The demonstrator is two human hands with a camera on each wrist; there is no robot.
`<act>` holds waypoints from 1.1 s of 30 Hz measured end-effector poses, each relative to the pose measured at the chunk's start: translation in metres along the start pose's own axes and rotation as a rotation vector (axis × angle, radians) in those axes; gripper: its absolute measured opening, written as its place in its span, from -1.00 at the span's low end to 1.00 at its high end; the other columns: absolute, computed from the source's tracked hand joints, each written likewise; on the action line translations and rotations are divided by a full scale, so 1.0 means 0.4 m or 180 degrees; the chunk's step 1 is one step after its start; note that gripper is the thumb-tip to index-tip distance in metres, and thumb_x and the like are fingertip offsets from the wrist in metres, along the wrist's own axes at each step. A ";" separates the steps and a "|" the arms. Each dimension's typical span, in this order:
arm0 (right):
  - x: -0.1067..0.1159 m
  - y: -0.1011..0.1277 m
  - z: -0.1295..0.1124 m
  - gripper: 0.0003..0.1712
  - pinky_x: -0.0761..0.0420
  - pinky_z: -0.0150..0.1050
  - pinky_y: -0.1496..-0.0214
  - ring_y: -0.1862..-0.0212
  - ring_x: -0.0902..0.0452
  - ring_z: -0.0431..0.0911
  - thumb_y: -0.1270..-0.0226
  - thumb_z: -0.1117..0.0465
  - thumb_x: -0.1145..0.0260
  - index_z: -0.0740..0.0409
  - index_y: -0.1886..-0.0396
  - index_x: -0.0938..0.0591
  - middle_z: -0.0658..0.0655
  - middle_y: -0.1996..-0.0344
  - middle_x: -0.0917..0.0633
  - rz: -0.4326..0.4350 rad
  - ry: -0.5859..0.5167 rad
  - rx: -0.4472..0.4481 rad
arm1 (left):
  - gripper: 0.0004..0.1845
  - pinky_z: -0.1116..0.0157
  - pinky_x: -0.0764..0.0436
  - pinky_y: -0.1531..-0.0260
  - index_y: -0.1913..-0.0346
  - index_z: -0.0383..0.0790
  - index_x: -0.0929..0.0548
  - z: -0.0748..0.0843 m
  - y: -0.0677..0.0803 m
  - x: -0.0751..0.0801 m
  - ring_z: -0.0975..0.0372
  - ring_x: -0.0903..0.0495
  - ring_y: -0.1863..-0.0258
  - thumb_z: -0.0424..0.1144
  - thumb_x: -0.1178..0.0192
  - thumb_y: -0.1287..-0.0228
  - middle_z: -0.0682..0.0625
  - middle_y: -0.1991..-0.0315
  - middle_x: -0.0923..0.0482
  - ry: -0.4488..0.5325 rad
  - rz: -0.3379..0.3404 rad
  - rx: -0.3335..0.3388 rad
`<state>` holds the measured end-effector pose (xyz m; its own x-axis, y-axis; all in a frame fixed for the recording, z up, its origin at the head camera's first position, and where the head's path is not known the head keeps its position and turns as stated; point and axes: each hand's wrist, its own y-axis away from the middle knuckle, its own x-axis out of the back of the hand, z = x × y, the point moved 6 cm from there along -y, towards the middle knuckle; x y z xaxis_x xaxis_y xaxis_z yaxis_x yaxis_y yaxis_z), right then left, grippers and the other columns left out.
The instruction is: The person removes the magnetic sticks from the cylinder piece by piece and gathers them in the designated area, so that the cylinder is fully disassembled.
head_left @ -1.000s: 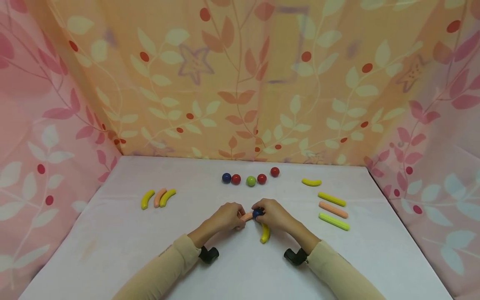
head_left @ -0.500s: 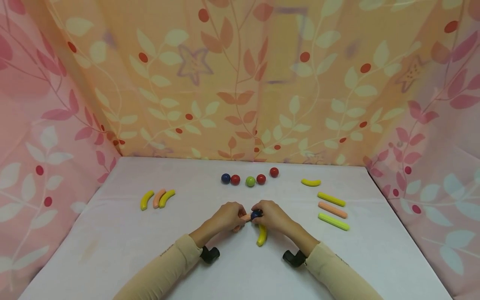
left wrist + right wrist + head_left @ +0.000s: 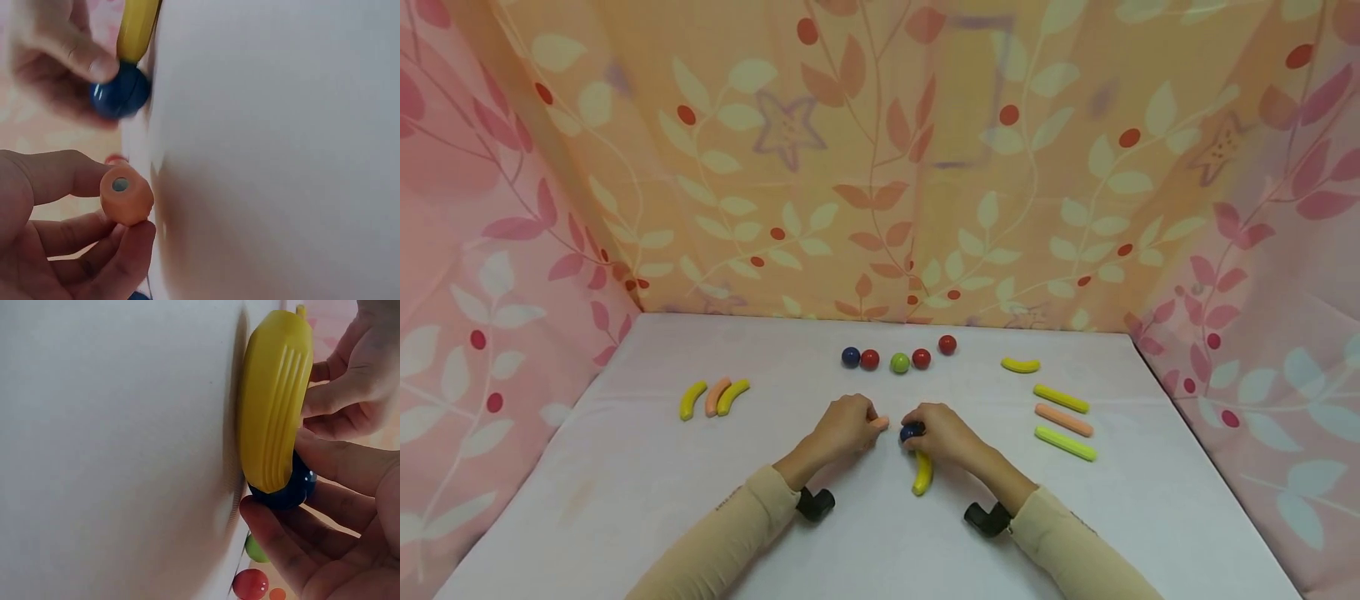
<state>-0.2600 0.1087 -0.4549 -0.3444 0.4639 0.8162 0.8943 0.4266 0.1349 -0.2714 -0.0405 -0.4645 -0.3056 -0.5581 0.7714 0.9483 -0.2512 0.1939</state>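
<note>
My left hand grips a curved orange stick, whose round end pokes out between thumb and fingers. My right hand pinches a dark blue ball that sits against the top end of a yellow curved stick lying on the white table. In the right wrist view the blue ball touches the ribbed yellow stick. A small gap separates the orange stick from the blue ball.
A row of balls lies at the back: blue, red, green, red, red. Three curved sticks lie left. Right are a yellow curved stick and three straight sticks. Patterned cloth walls enclose the table.
My left hand has pulled the orange stick slightly left, away from the blue ball, opening a gap. The yellow stick under my right hand has swung a little leftward at its lower end.
</note>
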 end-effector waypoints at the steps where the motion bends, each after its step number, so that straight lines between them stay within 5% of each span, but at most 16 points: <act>1: 0.000 0.000 0.001 -0.65 -0.62 -0.04 -0.09 0.09 -0.56 -0.06 -0.17 0.25 -0.45 0.24 0.03 -0.70 0.14 0.15 -0.70 -0.0006 -0.0003 -0.0015 | -0.72 0.37 -0.42 0.59 0.34 -0.23 -0.68 -0.007 -0.001 0.007 0.22 -0.49 0.62 -0.04 -0.28 -0.28 0.02 0.63 -0.52 0.0062 0.0001 0.0038; 7: 0.005 0.002 0.005 -0.65 -0.60 -0.03 -0.12 0.09 -0.54 -0.05 -0.19 0.26 -0.44 0.25 0.02 -0.69 0.14 0.15 -0.70 0.0001 -0.0053 -0.0033 | -0.72 0.37 -0.40 0.61 0.27 -0.21 -0.67 -0.065 -0.005 0.052 0.24 -0.49 0.66 -0.03 -0.30 -0.26 0.01 0.68 -0.52 0.0292 0.0026 0.0336; 13: 0.002 0.005 0.004 -0.64 -0.59 -0.03 -0.14 0.06 -0.55 -0.04 -0.19 0.24 -0.44 0.26 0.01 -0.69 0.14 0.13 -0.70 -0.0002 -0.0042 0.0013 | -0.69 0.36 -0.43 0.52 0.22 -0.26 -0.67 -0.151 -0.002 0.114 0.24 -0.51 0.60 -0.03 -0.29 -0.28 0.00 0.68 -0.55 0.0255 0.0293 0.0491; 18: 0.000 0.005 0.004 -0.63 -0.59 -0.03 -0.14 0.05 -0.56 -0.03 -0.19 0.24 -0.43 0.26 0.01 -0.69 0.15 0.12 -0.71 0.0015 -0.0049 0.0024 | -0.67 0.34 -0.47 0.44 0.16 -0.31 -0.66 -0.219 0.003 0.164 0.20 -0.53 0.49 -0.06 -0.26 -0.30 0.01 0.59 -0.58 0.0003 0.0471 0.0537; 27: -0.002 0.004 0.005 -0.62 -0.59 -0.03 -0.15 0.06 -0.55 -0.04 -0.21 0.23 -0.43 0.26 -0.02 -0.68 0.15 0.11 -0.70 -0.0016 -0.0086 -0.0020 | -0.64 0.03 -0.60 0.27 0.18 -0.42 -0.66 -0.284 0.036 0.266 -0.03 -0.64 0.26 -0.11 -0.15 -0.36 -0.24 0.20 -0.67 -0.0601 0.0909 0.0505; 33: 0.000 0.007 0.006 -0.62 -0.59 -0.04 -0.15 0.05 -0.56 -0.04 -0.21 0.23 -0.43 0.26 -0.02 -0.68 0.15 0.10 -0.70 -0.0020 -0.0097 -0.0036 | -0.68 0.02 -0.62 0.43 0.29 -0.48 -0.64 -0.314 0.047 0.296 -0.14 -0.63 0.36 -0.19 -0.15 -0.36 -0.32 0.33 -0.61 -0.0981 0.1082 0.0515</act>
<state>-0.2584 0.1119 -0.4558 -0.3586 0.4848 0.7978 0.8952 0.4209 0.1466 -0.3004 -0.2108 -0.4455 0.0403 -0.3208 0.9463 0.9986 0.0446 -0.0274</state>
